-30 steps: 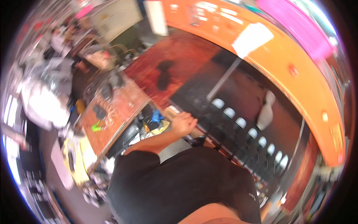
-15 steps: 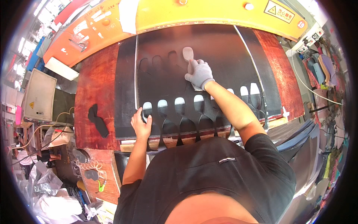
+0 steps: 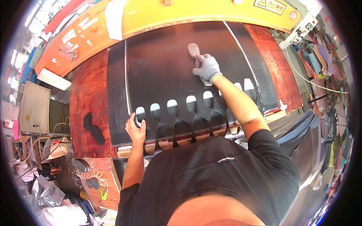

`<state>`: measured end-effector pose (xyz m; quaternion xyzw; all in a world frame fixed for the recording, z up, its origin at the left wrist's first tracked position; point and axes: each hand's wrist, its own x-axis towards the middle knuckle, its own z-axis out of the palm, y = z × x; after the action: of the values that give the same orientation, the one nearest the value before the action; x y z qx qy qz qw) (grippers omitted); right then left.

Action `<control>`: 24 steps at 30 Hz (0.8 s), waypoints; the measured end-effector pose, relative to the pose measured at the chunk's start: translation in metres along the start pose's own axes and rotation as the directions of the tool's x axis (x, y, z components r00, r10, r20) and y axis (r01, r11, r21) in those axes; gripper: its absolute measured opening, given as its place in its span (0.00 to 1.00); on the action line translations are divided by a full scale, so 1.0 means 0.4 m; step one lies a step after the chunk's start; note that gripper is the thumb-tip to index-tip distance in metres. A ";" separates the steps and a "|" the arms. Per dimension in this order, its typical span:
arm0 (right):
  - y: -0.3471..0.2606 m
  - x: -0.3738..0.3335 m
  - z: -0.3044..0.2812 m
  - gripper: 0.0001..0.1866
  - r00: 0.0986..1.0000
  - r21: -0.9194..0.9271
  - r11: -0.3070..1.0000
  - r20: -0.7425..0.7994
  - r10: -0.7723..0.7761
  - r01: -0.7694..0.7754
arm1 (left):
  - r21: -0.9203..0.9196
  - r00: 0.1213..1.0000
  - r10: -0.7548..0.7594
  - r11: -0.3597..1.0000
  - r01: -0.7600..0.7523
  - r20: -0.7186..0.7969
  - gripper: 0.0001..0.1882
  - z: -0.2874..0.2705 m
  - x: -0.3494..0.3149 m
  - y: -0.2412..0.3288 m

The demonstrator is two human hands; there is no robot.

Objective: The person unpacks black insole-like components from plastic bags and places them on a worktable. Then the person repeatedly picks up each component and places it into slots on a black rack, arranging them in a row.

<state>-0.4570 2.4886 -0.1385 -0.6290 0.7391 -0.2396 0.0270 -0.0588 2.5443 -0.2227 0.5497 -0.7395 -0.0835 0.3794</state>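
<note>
My right hand (image 3: pixel 207 68), in a light grey glove, is closed around the waist of a grey sole-shaped cutting die (image 3: pixel 194 50). The die's rounded end points away from me and its other end shows below the glove. It is over a large black sheet (image 3: pixel 162 75) on the press bed. My bare left hand (image 3: pixel 136 130) rests at the sheet's near left corner, thumb and fingers apart, around a sole-shaped cutout. A row of such cutouts (image 3: pixel 172 109) with white showing at their tips runs along the near edge. My right forearm hides part of the row.
A yellow-orange press beam (image 3: pixel 151 17) spans the far side. Black sole-shaped pieces (image 3: pixel 94 130) lie on the reddish board (image 3: pixel 86 109) at left. A wooden side table (image 3: pixel 96 180) carries a coiled hose. Stacked sheets (image 3: pixel 298 130) stand at right.
The view has shifted. My right hand has moved the die to the right over the sheet. Outlines at the sheet's upper left look fainter now. My left hand stays at the sheet's corner.
</note>
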 end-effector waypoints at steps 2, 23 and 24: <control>-0.006 -0.001 0.001 0.28 0.999 0.018 1.000 -0.032 0.012 -0.011 | -0.001 1.000 0.001 1.000 -0.001 -0.001 0.28 0.002 0.005 0.001; 0.343 -0.247 -0.130 0.28 0.900 0.288 0.922 -0.277 0.338 -0.258 | -0.242 0.944 -0.246 0.924 0.297 0.220 0.26 -0.089 -0.043 0.010; 0.385 -0.324 -0.145 0.25 0.869 0.185 0.951 -0.393 0.302 -0.247 | -0.190 0.904 -0.342 0.899 0.395 0.256 0.25 -0.108 -0.071 0.015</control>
<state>-0.5914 2.6439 -0.1808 -0.4487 0.7925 -0.4091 -0.0568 -0.0320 2.5839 -0.2027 0.6185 -0.6428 -0.3014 0.3367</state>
